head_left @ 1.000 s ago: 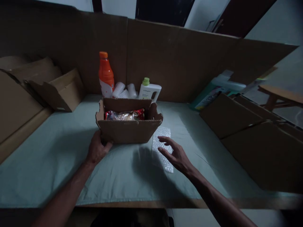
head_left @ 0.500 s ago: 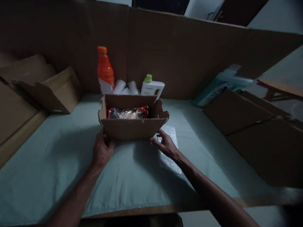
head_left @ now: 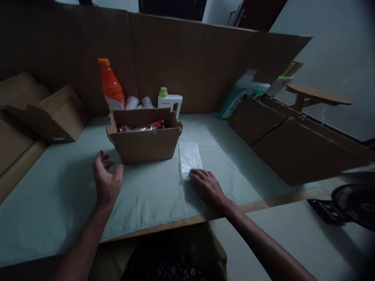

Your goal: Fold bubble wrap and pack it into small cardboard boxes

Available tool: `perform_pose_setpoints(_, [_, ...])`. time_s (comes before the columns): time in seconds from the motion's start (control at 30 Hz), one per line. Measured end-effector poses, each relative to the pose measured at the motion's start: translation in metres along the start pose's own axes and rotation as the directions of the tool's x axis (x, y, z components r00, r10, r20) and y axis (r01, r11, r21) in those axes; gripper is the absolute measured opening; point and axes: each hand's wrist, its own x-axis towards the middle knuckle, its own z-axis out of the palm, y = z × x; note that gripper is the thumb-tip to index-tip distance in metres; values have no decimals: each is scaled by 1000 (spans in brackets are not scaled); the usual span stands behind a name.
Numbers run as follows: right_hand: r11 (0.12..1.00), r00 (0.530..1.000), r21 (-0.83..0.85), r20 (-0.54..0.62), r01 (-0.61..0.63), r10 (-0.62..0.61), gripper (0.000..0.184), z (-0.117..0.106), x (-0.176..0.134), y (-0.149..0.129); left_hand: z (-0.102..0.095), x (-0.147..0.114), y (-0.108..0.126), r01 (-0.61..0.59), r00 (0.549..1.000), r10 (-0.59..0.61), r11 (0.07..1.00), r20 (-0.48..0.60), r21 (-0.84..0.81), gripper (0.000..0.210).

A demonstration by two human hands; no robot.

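Observation:
A small open cardboard box (head_left: 143, 146) stands on the cloth in front of me, with shiny packets in red and clear wrapping (head_left: 142, 128) inside. To its left, my left hand (head_left: 107, 179) is raised off the box, thumb and fingers spread around nothing. My right hand (head_left: 208, 187) is at the near end of a flat piece of bubble wrap (head_left: 190, 156), right of the box. Its fingers are together and curled onto the wrap's edge; the thumb is hidden.
Behind the box stand an orange bottle (head_left: 112, 86), white rolls (head_left: 132, 102) and a white bottle with a green cap (head_left: 170, 101). A teal bottle (head_left: 237, 95) leans by cardboard boxes (head_left: 295, 148) at right. More cardboard boxes (head_left: 61, 113) sit left. A black fan (head_left: 357, 205) is at lower right.
Both hands have let go of the small box. My left hand has drawn back to its left and opened; my right hand has moved onto the bubble wrap. The view has swung right.

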Motion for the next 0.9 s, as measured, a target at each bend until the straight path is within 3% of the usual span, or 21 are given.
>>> perform_pose_setpoints(0.1, [996, 998, 70, -23, 57, -55, 25, -6, -5, -5, -18, -41, 29, -201, 972, 197, 979, 127, 21, 56])
perform_pose_setpoints(0.17, [984, 997, 160, -3, 76, -77, 24, -14, -11, -13, -20, -76, 47, -341, 899, 330, 940, 288, -14, 53])
perform_pose_setpoints(0.23, [954, 989, 275, 53, 116, -135, 24, -23, -16, -24, -12, -107, 61, -412, 809, 407, 907, 425, -85, 62])
perform_pose_setpoints(0.3, [901, 971, 410, 122, 139, -205, 23, -29, -18, -35, 0, -130, 71, -377, 743, 399, 913, 537, -157, 74])
perform_pose_setpoints(0.4, [817, 965, 577, 213, 1, -152, 24, -36, -22, -43, 19, -144, 78, -201, 693, 267, 964, 670, -176, 73])
perform_pose_setpoints(0.53, [679, 969, 709, 248, -193, 16, 43, -34, -34, -38, 33, -143, 81, -37, 703, 84, 996, 706, -82, 54])
perform_pose_setpoints(0.6, [674, 970, 704, 224, -225, 89, 52, -28, -42, -34, 38, -141, 82, -17, 721, 28, 1000, 692, -22, 53])
perform_pose_setpoints(0.73, [787, 968, 564, 133, -252, 214, 46, -11, -50, -31, 45, -140, 84, -49, 750, -49, 990, 659, 129, 63])
perform_pose_setpoints(0.9, [955, 982, 268, -102, -124, 157, 42, -13, -59, -32, 53, -136, 86, -149, 731, -64, 956, 679, 251, 68])
